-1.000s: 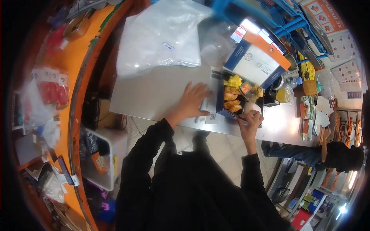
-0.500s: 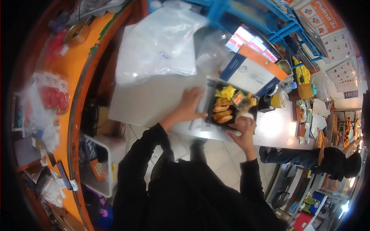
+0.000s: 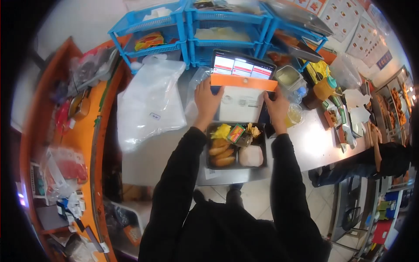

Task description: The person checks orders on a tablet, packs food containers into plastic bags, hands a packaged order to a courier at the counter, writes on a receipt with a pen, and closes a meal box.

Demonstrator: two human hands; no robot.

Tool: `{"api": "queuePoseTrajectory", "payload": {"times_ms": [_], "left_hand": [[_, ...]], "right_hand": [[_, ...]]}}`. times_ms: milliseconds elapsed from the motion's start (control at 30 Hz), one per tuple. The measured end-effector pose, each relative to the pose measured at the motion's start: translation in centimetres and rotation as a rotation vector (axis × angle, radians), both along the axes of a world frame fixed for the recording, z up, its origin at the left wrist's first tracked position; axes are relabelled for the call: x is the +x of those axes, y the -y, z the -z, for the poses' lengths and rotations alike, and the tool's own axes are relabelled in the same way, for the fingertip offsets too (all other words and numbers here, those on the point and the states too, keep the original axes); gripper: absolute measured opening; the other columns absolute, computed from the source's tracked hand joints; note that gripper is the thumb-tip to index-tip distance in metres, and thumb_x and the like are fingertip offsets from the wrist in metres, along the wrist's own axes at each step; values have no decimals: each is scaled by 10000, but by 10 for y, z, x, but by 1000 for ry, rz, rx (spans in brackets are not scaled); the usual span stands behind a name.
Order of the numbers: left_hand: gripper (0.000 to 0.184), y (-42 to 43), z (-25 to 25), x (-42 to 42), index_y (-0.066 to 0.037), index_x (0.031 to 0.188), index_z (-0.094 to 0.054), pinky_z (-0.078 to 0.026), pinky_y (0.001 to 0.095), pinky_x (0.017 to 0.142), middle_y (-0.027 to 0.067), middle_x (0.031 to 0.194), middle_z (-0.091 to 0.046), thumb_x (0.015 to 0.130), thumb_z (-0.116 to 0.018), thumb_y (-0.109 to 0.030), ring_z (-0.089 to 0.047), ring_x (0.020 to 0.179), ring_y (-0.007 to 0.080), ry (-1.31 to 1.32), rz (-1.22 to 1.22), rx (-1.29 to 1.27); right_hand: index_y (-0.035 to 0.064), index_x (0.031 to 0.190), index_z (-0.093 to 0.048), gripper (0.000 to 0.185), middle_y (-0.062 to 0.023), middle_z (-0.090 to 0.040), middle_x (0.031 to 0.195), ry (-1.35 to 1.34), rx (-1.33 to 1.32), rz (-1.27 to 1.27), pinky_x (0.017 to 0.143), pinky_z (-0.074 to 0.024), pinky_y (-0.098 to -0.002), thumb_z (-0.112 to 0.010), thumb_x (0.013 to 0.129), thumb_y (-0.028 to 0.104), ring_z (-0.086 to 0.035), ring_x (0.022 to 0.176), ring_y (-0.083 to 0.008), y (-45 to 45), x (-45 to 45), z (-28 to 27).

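A black-lined meal box [image 3: 208,150] stands on the metal table with its lid [image 3: 240,109] raised, showing a white inside, dark blue sides and an orange edge. My left hand [image 3: 208,102] grips the lid's left side, and my right hand [image 3: 277,109] grips its right side. In the box, golden-brown fried pieces [image 3: 222,153] lie at the left, below a yellow food item [image 3: 221,131]. A red and green sachet [image 3: 236,133] is near the middle. A white paper-wrapped bundle [image 3: 251,156] fills the front right corner.
Plastic bags [image 3: 152,105] lie left of the box; a lit tablet [image 3: 242,65] stands behind it. Blue racks [image 3: 187,41] line the back. A sauce bottle [image 3: 321,92] and plastic cup [image 3: 294,115] stand at the right, with another person [image 3: 384,159] beyond.
Both hands have moved to the lid's sides; my right hand has left the white bundle. The lid looks more upright and the box sits squarer to me. My view has turned.
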State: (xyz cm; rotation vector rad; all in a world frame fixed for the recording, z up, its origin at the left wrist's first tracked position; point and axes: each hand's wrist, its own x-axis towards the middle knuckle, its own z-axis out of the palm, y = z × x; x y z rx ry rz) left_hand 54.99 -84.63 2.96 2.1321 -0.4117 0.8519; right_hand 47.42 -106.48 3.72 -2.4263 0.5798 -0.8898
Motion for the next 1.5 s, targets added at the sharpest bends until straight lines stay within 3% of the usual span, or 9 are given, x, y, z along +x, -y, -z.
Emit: {"api": "queuePoseTrajectory", "payload": {"times_ms": [133, 333, 567, 667, 733, 833, 933, 1067, 1500], "left_hand": [[438, -7, -15, -8, -23, 1050, -519, -442, 365, 697, 130, 879, -562, 676, -628, -224, -539, 802, 290, 22, 107, 23], [394, -83, -43, -40, -39, 1105, -505, -425, 330, 856, 142, 1072, -556, 727, -577, -119, -523, 1024, 277, -466, 666, 59], [394, -137, 50, -160, -53, 1110, -502, -453, 304, 811, 158, 1108, -531, 724, -571, -17, -547, 968, 294, 56, 740, 545], [385, -129, 50, -189, -75, 1095, -511, -454, 336, 812, 126, 1083, -544, 721, -532, 18, -555, 952, 296, -84, 689, 417], [328, -124, 19, -210, -78, 1085, -509, -452, 321, 793, 118, 1079, -541, 760, -544, -46, -562, 950, 212, -424, 523, 252], [314, -123, 49, -209, -99, 1097, -484, -446, 310, 745, 79, 1078, -529, 792, -554, -129, -544, 917, 151, -958, 658, -334], [314, -120, 34, -195, -142, 1117, -441, -402, 231, 686, 41, 970, -490, 822, -546, -172, -481, 880, 85, -1330, 595, -566], [325, -125, 31, -188, -156, 1096, -421, -348, 196, 632, 42, 933, -473, 806, -566, -171, -438, 801, 71, -1346, 671, -514], [428, -142, 18, -192, -162, 1118, -331, -355, 233, 641, 54, 1007, -415, 793, -578, -291, -412, 851, 109, -1429, 782, -247]], "right_hand": [[50, 1156, -483, 533, -130, -605, 898, -132, 1, -190, 720, -413, -339, -586, 669, 242, -576, 699, -296, 12, -21, -35], [28, 1160, -470, 537, -171, -567, 1025, -55, 140, -659, 762, -439, -336, -552, 629, 27, -574, 868, -289, 53, -82, -27], [66, 1044, -537, 463, -108, -521, 1144, -220, -456, -721, 700, -440, -348, -582, 595, -33, -545, 792, -269, 8, -223, 66], [73, 1078, -518, 495, -146, -480, 1186, -126, -351, -648, 761, -430, -346, -543, 602, -63, -544, 841, -272, -13, -242, 75], [75, 1128, -484, 495, -158, -469, 1189, -250, 426, -571, 823, -415, -329, -473, 663, -92, -540, 911, -239, -25, -249, 60], [97, 1194, -428, 485, -133, -495, 1131, -157, 931, -583, 849, -404, -309, -426, 733, -53, -524, 964, -197, -32, -251, 73], [115, 1215, -402, 421, -85, -519, 1053, -202, 1421, -483, 833, -406, -287, -441, 803, 35, -518, 961, -172, -32, -247, 40], [137, 1211, -344, 431, -67, -523, 957, -171, 1404, -295, 800, -422, -302, -525, 822, 172, -516, 892, -141, -46, -244, 38], [116, 1227, -281, 495, -70, -478, 918, -90, 1295, -250, 807, -443, -335, -541, 809, 173, -512, 869, -154, -63, -253, 56]]}}
